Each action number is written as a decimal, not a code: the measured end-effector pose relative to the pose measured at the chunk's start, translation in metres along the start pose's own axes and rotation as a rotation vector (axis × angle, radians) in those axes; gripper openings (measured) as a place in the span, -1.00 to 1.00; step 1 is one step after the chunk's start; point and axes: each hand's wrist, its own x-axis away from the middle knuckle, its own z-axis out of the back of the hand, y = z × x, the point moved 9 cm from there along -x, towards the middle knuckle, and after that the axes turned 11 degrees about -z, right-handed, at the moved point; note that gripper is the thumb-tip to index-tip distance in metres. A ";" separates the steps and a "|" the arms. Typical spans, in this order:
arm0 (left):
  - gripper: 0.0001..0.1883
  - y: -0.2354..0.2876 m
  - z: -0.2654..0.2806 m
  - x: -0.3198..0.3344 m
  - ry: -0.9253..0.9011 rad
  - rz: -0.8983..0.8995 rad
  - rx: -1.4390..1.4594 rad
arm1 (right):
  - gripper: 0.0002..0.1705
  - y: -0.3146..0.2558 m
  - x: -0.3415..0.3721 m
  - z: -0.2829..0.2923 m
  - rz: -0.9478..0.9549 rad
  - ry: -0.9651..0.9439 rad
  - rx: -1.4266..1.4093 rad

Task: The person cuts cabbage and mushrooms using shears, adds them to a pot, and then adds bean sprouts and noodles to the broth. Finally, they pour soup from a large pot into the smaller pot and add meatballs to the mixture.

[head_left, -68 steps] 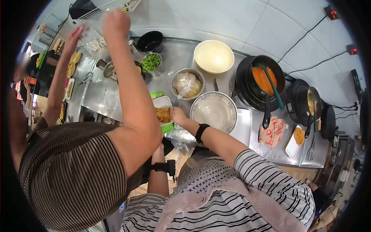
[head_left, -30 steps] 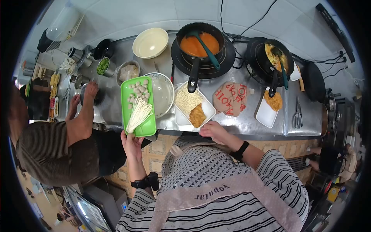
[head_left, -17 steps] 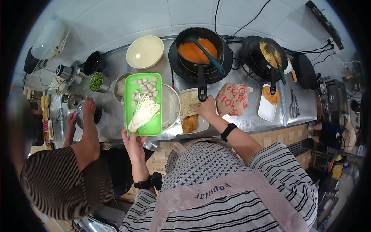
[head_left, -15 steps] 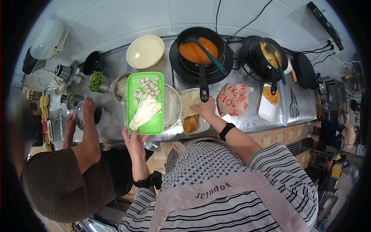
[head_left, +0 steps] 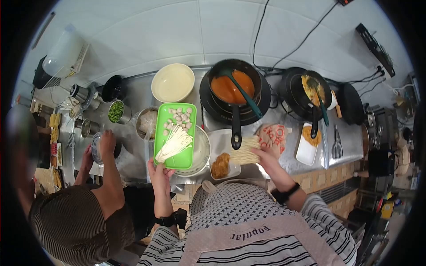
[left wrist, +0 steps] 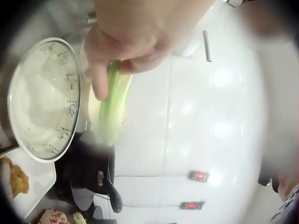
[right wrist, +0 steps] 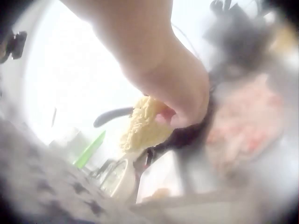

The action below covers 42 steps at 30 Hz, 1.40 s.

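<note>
My left hand (head_left: 161, 175) grips the near end of a green tray (head_left: 186, 159), thumb on top. Enoki mushrooms (head_left: 175, 144) and several small pale balls (head_left: 179, 116) lie on the tray, which overlaps a large patterned bowl (head_left: 203, 155) in the head view. In the left wrist view the tray shows edge-on beneath the fingers. My right hand (head_left: 266, 163) pinches a block of dried noodles (head_left: 245, 151) by its right side, beside a white tray (head_left: 218, 141) that bears a fried brown piece (head_left: 220, 166). The noodle block (right wrist: 147, 123) also shows under the hand in the right wrist view.
A pot (head_left: 234, 88) of orange liquid stands behind, its handle (head_left: 236, 128) jutting toward the noodles. A printed paper wrapper (head_left: 273, 137) lies right, before a pan (head_left: 310, 93) and a small white tray (head_left: 306, 153). Another person (head_left: 80, 213) works close at left.
My right hand has lifted the noodle block off the white tray and carried it right. Earlier, the other person's arm reached across; then my left hand brought the green tray over the bowl.
</note>
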 end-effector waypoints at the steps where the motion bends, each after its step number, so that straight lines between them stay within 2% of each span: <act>1: -0.61 0.001 -0.003 0.001 0.019 -0.001 0.001 | -0.54 -0.005 0.008 0.030 -0.010 0.025 -0.049; 2: -0.61 0.002 -0.006 0.003 0.038 -0.002 0.002 | -0.53 -0.016 0.020 0.055 0.032 0.050 -0.096; 4: -0.62 0.004 -0.009 0.006 0.063 -0.014 -0.005 | -0.67 -0.057 0.049 0.091 0.190 0.242 -0.066; 6: -0.62 0.003 -0.010 0.009 0.082 -0.024 -0.003 | -0.72 -0.118 0.072 0.078 0.430 0.257 0.039; 7: -0.62 0.003 -0.010 0.011 0.092 -0.029 -0.002 | -0.72 -0.145 0.076 0.070 0.508 0.305 0.180; 9: -0.62 0.002 -0.015 0.017 0.095 -0.028 0.007 | -0.67 -0.198 0.086 0.012 0.748 0.296 0.322; 11: -0.62 0.002 -0.018 0.021 0.097 -0.039 0.000 | -0.66 -0.230 0.059 -0.038 0.878 0.173 0.416; 12: -0.62 0.002 -0.016 0.026 0.108 -0.045 -0.002 | -0.66 -0.243 0.043 -0.068 0.938 0.205 0.540; 13: -0.63 -0.001 -0.015 0.030 0.107 -0.045 -0.004 | -0.64 -0.248 0.020 -0.094 0.983 0.152 0.589; 14: -0.63 -0.003 -0.013 0.031 0.109 -0.048 -0.009 | -0.61 -0.252 0.005 -0.119 0.923 0.400 0.969; 16: -0.63 -0.001 -0.013 0.035 0.105 -0.049 -0.029 | -0.65 -0.244 -0.015 -0.170 1.226 0.442 1.255; 17: -0.64 -0.001 -0.012 0.036 0.113 -0.058 -0.035 | -0.70 -0.234 -0.032 -0.185 1.202 0.480 1.426; 19: -0.64 -0.002 -0.011 0.040 0.100 -0.058 -0.066 | -0.77 -0.217 -0.058 -0.193 1.256 0.485 1.591; 22: -0.62 0.001 -0.009 0.044 0.087 -0.074 -0.082 | -0.80 -0.199 -0.071 -0.187 1.256 0.400 1.808; 25: -0.60 0.000 -0.010 0.046 0.040 -0.060 -0.135 | -0.77 -0.190 -0.001 -0.203 1.317 0.293 1.632; 28: -0.61 0.002 -0.020 0.053 -0.043 -0.015 -0.222 | -0.67 -0.131 0.070 -0.230 1.210 -0.216 1.374; 30: -0.64 -0.009 -0.025 0.064 -0.117 0.020 -0.279 | -0.62 -0.069 0.113 -0.241 1.213 -0.487 1.472; 32: -0.64 -0.021 -0.028 0.074 -0.162 0.053 -0.293 | -0.46 -0.029 0.131 -0.241 1.425 -0.417 1.521; 34: -0.64 -0.028 -0.030 0.088 -0.161 0.087 -0.291 | -0.47 0.000 0.118 -0.231 1.477 -0.250 1.716; 35: -0.61 -0.036 -0.031 0.093 -0.227 0.134 -0.284 | -0.48 0.013 0.110 -0.227 1.499 -0.178 1.813; 39: -0.57 -0.071 -0.045 0.106 -0.293 0.257 -0.235 | -0.49 0.040 0.086 -0.190 1.189 -0.242 1.900; 42: -0.59 -0.106 -0.075 0.103 -0.480 0.283 -0.243 | -0.65 0.031 0.068 -0.154 1.124 -0.086 1.837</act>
